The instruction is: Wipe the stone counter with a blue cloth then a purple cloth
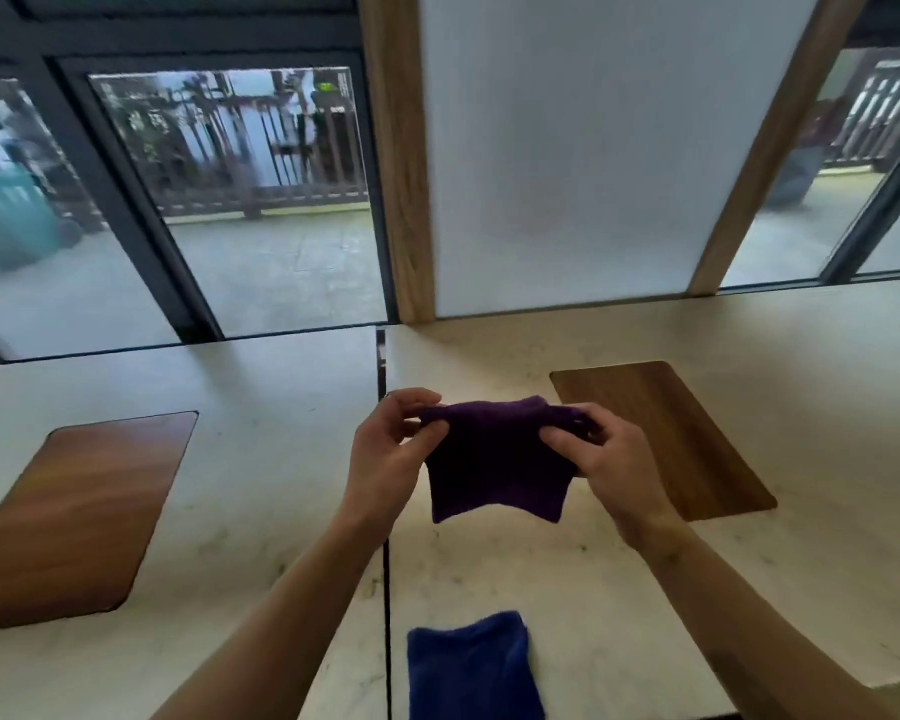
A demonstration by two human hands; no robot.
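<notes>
A dark purple cloth [494, 459] hangs in the air above the pale stone counter [567, 563], folded and held by its top edge. My left hand [385, 449] pinches its upper left corner. Its upper right corner is gripped by my right hand [604, 449]. The blue cloth [471, 667] lies folded flat on the counter near the front edge, between my forearms, untouched.
Two brown wooden insets sit in the counter, one at the left [74, 517] and one at the right [661, 439]. A dark seam [385, 589] splits the counter into two slabs. Windows and a white panel with wooden posts [396, 200] rise behind it.
</notes>
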